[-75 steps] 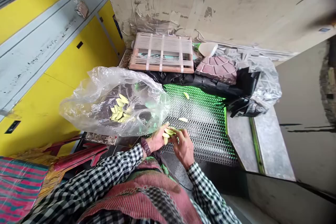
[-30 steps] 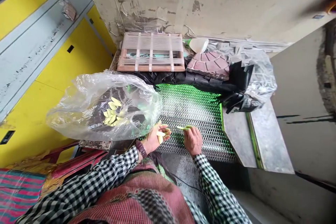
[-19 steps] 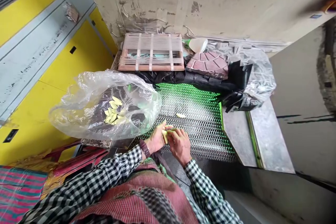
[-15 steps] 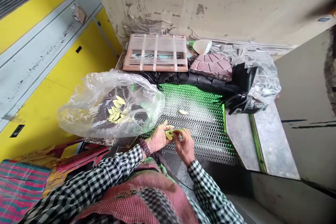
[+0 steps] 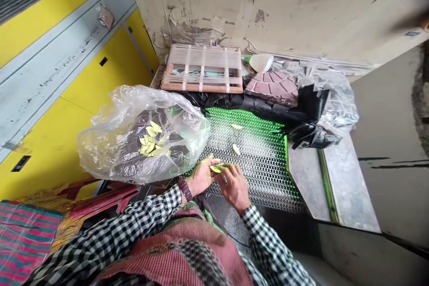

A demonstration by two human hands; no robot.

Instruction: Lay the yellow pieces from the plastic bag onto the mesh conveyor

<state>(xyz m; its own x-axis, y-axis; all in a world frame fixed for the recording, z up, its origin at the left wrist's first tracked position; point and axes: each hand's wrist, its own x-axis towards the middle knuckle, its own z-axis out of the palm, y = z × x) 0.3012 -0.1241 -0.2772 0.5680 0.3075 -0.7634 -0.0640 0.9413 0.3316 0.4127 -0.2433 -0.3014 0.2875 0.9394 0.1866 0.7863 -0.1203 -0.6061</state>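
Both my hands are together over the near part of a metal mesh belt. A small yellow-green, leaf-shaped flat piece is between them. My left hand, palm turned up, has its fingers round the piece; whether more pieces lie in the palm is hidden. The fingers of my right hand are pinched at the piece's right end. Farther along the belt lie two similar pieces, a far piece and a nearer piece. To the left, a clear plastic bag spreads open around several pale yellow-green pieces.
Behind the belt, black plastic sheeting lies under a strapped wooden frame and a reddish stone-patterned slab. Crumpled clear plastic sits at the back right. Metal side plates flank the belt. A yellow cabinet stands left.
A second piece now lies on the belt near my right hand. The earlier belt piece is farther away from me. Fewer pieces show between my hands. The view has shifted slightly.
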